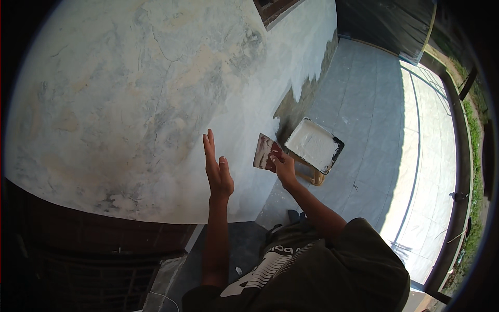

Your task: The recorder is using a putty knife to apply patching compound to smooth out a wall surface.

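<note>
While the left hand [218, 179] hangs open near the patchy white plastered wall [130, 93], the right hand [282, 167] grips a thin reddish-brown rectangular sheet [261, 155], just left of a black-edged tray [339, 148] of white paste [311, 143]. Free edge faces the wall; can't tell the long axis, fingers hide one end. It's streaked white. Pale lettering [283, 249] crosses the dark shirt [332, 275].

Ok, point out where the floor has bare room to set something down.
Shaded floor lies bare beyond the tray, between the wall and the sunlit strip, and also right of the tray, up to that strip. It is crowded left of the tray, by the wall, right hand and brown blade.
</note>
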A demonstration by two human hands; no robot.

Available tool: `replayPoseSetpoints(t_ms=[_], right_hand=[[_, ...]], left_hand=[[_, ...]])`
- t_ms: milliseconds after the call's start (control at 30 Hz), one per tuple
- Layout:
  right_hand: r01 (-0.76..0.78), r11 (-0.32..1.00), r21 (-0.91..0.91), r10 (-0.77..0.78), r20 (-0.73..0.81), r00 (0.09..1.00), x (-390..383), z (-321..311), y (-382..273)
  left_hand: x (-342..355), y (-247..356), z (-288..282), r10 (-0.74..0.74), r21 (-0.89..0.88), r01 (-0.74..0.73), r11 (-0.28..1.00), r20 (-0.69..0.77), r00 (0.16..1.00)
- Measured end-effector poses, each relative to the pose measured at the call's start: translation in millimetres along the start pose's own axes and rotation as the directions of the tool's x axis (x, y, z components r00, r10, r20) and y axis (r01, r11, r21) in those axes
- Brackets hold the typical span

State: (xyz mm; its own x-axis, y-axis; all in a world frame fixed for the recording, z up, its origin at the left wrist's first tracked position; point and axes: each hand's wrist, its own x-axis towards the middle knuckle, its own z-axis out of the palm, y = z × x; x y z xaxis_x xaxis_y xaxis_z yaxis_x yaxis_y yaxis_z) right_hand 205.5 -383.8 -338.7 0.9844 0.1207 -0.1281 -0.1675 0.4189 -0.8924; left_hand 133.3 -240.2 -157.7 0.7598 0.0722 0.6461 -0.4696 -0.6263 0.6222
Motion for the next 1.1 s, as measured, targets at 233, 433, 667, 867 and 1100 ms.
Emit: replayPoseSetpoints(t_ms=[233,433,667,867,1100], right_hand=[[-0.191,0.973,0.128,0.190,0.019,0.982,-38.7,-66.8,-43.5],[-0.124,0.991,0.049,0.125,-0.023,0.992,-37.4,-113.3,-82.4],[-0.076,0.996,-0.042,0.073,-0.059,0.996,2.8,-187.0,-97.2],[-0.074,0.996,-0.047,0.073,-0.011,0.997,63.9,-252.0,-100.5],[-0.206,0.940,-0.271,0.200,-0.051,0.978,133.9,-316.3,-103.2]], left_hand=[[-61.9,25.9,33.0,-0.183,-0.049,0.179,0.983,-0.085,0.980],[-81.1,42.0,78.4,-0.242,-0.051,0.240,0.970,-0.046,0.969],[-64.0,60.6,153.8,-0.356,-0.083,0.355,0.931,-0.002,0.934],[-41.3,33.2,241.3,-0.403,-0.070,0.400,0.914,-0.031,0.915],[-28.9,-19.7,336.1,-0.510,-0.030,0.509,0.860,-0.068,0.858]])
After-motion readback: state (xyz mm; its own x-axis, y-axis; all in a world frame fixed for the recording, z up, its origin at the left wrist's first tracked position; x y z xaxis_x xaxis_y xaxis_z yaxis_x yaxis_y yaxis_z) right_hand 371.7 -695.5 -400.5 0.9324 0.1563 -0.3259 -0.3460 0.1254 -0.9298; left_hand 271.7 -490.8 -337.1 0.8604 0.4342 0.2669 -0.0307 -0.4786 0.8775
